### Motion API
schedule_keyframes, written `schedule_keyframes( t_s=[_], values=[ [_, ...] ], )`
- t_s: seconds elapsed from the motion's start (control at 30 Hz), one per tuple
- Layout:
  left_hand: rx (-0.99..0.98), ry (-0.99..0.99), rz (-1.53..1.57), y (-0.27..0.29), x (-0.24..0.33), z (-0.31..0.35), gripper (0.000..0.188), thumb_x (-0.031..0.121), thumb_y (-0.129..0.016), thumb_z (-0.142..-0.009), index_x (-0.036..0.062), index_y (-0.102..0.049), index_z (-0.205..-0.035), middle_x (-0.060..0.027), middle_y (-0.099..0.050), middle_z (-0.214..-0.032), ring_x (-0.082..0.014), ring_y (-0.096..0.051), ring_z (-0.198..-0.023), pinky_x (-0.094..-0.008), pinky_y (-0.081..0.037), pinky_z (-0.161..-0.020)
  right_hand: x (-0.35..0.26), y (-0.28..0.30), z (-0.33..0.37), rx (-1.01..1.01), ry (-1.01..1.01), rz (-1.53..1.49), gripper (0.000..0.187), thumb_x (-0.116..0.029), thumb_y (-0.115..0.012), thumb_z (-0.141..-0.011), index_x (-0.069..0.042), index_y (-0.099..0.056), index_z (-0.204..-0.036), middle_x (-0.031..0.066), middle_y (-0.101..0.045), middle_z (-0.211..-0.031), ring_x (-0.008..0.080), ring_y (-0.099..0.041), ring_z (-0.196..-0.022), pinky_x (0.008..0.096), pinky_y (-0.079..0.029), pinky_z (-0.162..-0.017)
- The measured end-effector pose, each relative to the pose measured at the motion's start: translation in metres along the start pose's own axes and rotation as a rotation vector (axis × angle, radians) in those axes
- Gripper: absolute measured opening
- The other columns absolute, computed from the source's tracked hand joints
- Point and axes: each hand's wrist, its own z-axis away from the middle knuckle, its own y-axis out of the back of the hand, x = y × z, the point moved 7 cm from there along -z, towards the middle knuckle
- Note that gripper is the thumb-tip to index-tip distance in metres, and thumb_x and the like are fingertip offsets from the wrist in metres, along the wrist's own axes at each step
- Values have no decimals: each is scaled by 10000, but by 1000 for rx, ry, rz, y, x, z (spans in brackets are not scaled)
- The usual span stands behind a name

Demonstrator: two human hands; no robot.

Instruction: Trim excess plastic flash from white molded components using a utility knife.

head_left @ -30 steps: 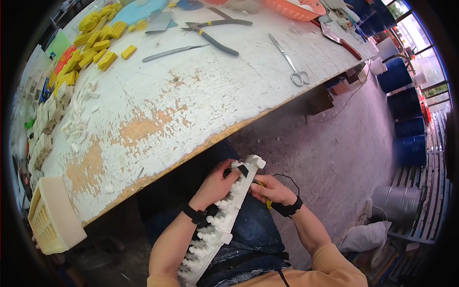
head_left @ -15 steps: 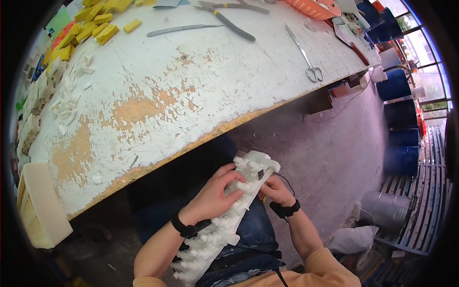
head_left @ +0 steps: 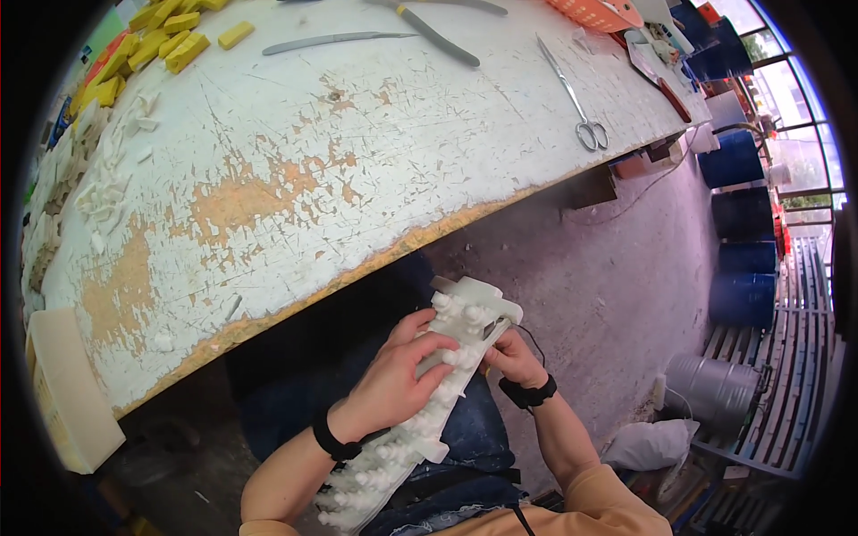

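Scissors (head_left: 574, 100) lie far right on the table (head_left: 295, 179); blocks (head_left: 170, 40) far left; barrels (head_left: 737, 223) stand right of it.

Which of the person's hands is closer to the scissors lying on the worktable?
Right. The right hand sits below the scissors, under the white moulded strip; the left hand grips the strip farther left.

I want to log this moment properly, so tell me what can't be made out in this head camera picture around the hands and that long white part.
- Head view: the right hand lies mostly behind the long white part, so its grip is hidden.
- The part's lower end is cut off by the bottom edge.
- The left hand covers the part's middle.
- Small yellow blocks at the table top edge are cut off and too small for detail.
- Scissors lie clear, far from both hands.
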Motion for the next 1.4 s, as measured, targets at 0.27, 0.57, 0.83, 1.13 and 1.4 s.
schedule_keyframes(
  t_s=[0.27, 0.57, 0.83, 1.13, 1.4],
  values=[
    [21, -24, -22, 0, 0, 1, 278, 88, -728, -852, 92, -685, -1127, -201, -466, -1421, -361, -566, -1231, -392, -487, -1007, -2, -2, 0, 7, 1, 13, 318, -345, -591, -1014, -38, -665, -1060, -15, -581, -764, 77, -535, -687, 248, -419, -603],
    [36, 36, 26, 8, -13, -3, 266, 104, -709, -867, 75, -665, -1128, -192, -511, -1393, -331, -590, -1203, -368, -493, -978, -6, -8, -7, -15, -32, 42, 292, -301, -544, -1040, -25, -634, -1058, -16, -545, -729, 75, -508, -652, 240, -400, -581],
    [3, 10, 47, 9, -26, -7, 277, 122, -674, -913, 57, -628, -1178, -180, -521, -1364, -282, -592, -1189, -355, -496, -978, -26, -16, -16, -35, -6, 107, 317, -331, -540, -1042, -29, -638, -1043, -24, -551, -698, 75, -523, -617, 238, -419, -576],
    [-27, 41, 24, 8, -25, -1, 286, 151, -646, -945, 70, -615, -1218, -179, -508, -1366, -286, -580, -1197, -349, -485, -987, -18, -14, -13, 16, -44, 183, 348, -338, -506, -1049, -28, -613, -934, -20, -514, -682, 85, -480, -601, 251, -385, -560],
    [-30, 41, -71, 10, -26, 5, 357, 235, -581, -997, 104, -580, -1329, -198, -463, -1413, -298, -567, -1216, -347, -485, -988, -16, -12, -13, 24, -100, 139, 316, -301, -532, -1040, -5, -643, -1024, -21, -564, -729, 80, -512, -644, 254, -419, -590]
  ],
)
